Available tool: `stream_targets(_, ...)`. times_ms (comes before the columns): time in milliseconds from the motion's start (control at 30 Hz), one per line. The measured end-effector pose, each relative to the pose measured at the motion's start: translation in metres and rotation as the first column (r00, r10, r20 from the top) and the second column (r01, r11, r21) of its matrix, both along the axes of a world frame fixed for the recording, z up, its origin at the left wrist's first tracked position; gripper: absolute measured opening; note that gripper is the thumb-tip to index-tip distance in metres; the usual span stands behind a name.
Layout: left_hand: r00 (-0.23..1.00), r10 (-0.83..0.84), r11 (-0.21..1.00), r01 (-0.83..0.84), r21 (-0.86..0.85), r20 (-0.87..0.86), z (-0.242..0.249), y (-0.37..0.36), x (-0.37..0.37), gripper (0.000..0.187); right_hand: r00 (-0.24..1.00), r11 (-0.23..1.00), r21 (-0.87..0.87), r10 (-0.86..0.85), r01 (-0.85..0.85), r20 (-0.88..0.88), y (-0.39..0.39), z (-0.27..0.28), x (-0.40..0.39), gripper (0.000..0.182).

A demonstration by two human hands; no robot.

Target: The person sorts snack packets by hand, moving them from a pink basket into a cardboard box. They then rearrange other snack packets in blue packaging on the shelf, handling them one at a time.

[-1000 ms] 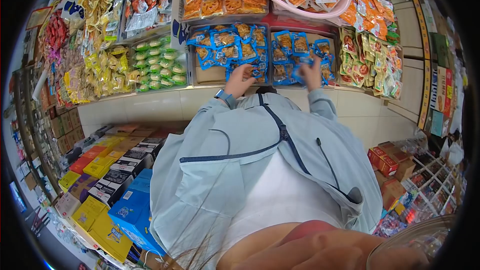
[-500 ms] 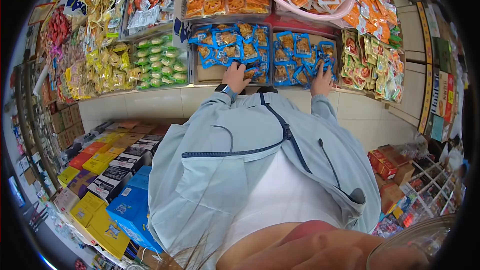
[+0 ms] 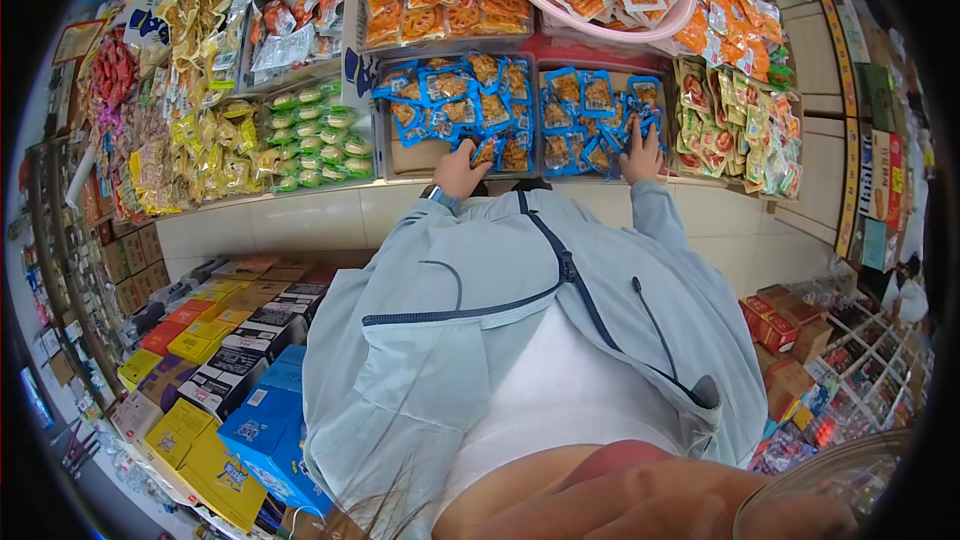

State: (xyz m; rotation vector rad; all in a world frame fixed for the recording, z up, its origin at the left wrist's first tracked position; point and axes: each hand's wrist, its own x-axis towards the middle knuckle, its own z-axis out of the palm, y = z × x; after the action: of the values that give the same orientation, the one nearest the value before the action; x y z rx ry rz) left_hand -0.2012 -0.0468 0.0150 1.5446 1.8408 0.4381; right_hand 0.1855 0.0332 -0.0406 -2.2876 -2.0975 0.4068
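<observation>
Blue-edged snack packets (image 3: 450, 85) fill most of a clear bin at the centre, with bare cardboard (image 3: 415, 157) showing at its front left. My left hand (image 3: 462, 172) is at the front of this bin, its curled fingertips at the lower packets; whether they pinch one is hidden. In the bin to the right lie more blue packets (image 3: 597, 95). My right hand (image 3: 641, 158) rests on packets at that bin's right front, fingers spread.
Green-and-white packets (image 3: 320, 140) lie left of the bins, and cream-coloured packets (image 3: 710, 130) to the right. A pink basket (image 3: 690, 5) of orange snacks stands behind. Stacked cartons (image 3: 275, 420) are at lower left.
My left hand has moved slightly left and toward me, and packets in the left bin have shifted. My right hand's fingers are more spread, slightly nearer me.
</observation>
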Motion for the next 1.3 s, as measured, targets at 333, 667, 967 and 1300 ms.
stream_targets(333, 0.979, 0.043, 0.998, -0.051, 0.035, 0.197, 0.011, 0.003, 0.008, 0.040, 0.914, 0.890, 0.385, 0.345, -0.246, -0.214, 0.003, 0.043, -0.057, 0.073)
stream_targets(667, 0.705, -0.032, 0.976, 0.176, -0.131, 0.709, -0.002, 0.023, 0.042, 0.028, 0.162, 0.832, -0.477, -0.448, -0.284, -0.879, -0.026, 0.072, -0.134, 0.063)
stream_targets(967, 0.977, -0.081, 0.967, 0.125, 0.224, -0.199, -0.037, -0.001, -0.015, 0.028, 0.934, 0.917, 0.211, -0.302, 0.340, -0.189, -0.001, 0.002, 0.017, 0.055)
stream_targets(1300, 0.886, -0.268, 0.962, 0.271, -0.047, -0.379, -0.004, 0.008, 0.000, 0.030, 0.990, 0.907, 0.416, 0.112, -0.067, -0.084, -0.030, 0.037, -0.068, 0.056)
